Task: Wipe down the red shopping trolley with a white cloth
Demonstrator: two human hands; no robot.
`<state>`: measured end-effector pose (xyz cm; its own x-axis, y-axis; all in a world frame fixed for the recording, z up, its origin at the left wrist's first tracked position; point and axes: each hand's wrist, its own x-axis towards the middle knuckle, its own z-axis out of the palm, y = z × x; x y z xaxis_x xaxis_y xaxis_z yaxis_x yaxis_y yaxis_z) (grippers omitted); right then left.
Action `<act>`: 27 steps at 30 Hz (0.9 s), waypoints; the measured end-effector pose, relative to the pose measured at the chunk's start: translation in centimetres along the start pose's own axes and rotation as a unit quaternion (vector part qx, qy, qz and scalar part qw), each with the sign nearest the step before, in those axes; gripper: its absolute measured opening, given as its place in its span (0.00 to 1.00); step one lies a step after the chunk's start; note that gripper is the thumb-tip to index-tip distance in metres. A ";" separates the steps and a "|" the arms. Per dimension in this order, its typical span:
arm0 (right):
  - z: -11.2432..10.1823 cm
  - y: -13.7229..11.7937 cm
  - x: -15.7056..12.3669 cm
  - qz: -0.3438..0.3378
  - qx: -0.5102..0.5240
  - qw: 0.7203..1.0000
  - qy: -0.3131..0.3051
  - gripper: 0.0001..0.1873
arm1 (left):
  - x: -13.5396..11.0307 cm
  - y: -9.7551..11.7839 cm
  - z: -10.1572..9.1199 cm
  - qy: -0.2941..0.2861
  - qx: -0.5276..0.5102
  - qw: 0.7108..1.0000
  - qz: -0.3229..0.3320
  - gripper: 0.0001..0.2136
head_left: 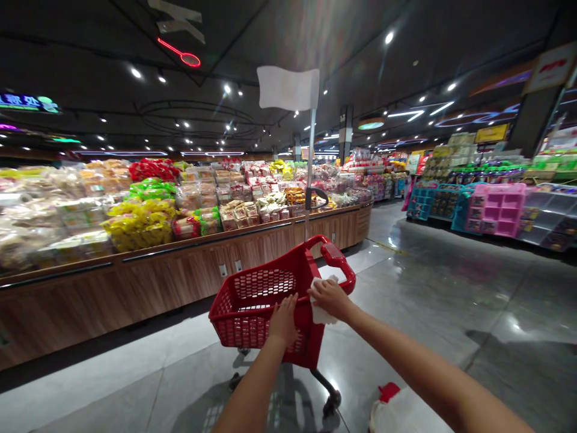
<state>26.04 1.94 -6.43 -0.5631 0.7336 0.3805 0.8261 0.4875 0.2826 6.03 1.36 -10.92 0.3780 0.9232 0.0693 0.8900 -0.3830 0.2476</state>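
Note:
A small red plastic shopping cart [252, 294] stands on the grey floor in front of me, with a red handle [338, 261] at its right and a thin pole bearing a white flag [288, 88]. My left hand [283, 319] grips the cart's near rim, fingers curled over the edge. My right hand [331, 297] presses a white cloth [321, 314] against the cart's rim just below the handle, fingers closed on the cloth.
A long wooden display counter [148, 276] piled with packaged snacks runs along the left. Pink and blue crates [493, 210] and more shelves stand at the right. Glossy floor tiles stretch ahead. A white bag with a red part [396, 409] lies near my right arm.

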 end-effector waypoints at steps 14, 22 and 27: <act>2.7 3.3 -2.4 -0.092 0.069 0.979 0.171 0.11 | -0.6 0.9 0.0 -0.010 0.026 0.999 -0.029 0.46; 0.3 3.8 -1.9 -0.068 0.047 0.996 0.023 0.24 | -0.9 0.4 -0.8 -0.028 0.034 0.999 -0.012 0.46; -0.9 6.3 -3.3 -0.038 0.069 0.997 -0.015 0.26 | -1.0 0.9 0.0 -0.016 0.020 1.000 -0.018 0.47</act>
<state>33.06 2.10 -5.13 -0.6256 0.7041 0.3361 0.7768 0.6021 0.1845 6.48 0.06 -10.72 0.3533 0.9350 0.0295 0.9124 -0.3514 0.2099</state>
